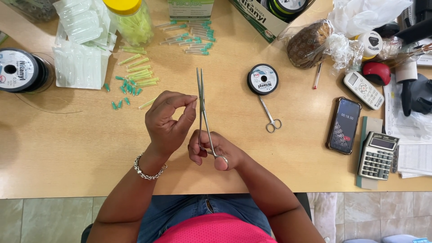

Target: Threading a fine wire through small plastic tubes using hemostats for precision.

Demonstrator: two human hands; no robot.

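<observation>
Seen from the head camera, over a wooden table (67, 153). Right hand (216, 150) closed around the ring handles of long steel forceps (201, 101), thumb through one loop, the slim blades pointing away toward the far side and nearly closed. Left hand (167, 121) raised just left of the blades, thumb and forefinger pinched together right against them near mid-length; too small to tell whether anything lies in that pinch. Silver chain bracelet (148, 171) on the left wrist. To the far left, scattered green-tipped needles and caps (132, 78) beside clear plastic packets (78, 63), a yellow-lidded jar (130, 18) behind them, and a large black spool of line (20, 69) at the left edge. Just right of the forceps, a smaller spool (263, 79) with a second, shorter pair of scissor-handled forceps (270, 116) lying near it. Farther right, a dark phone (344, 125), a white remote (363, 90) and a grey calculator (378, 155), all well apart from the hands. At the near edge, blue jeans and a pink top.
</observation>
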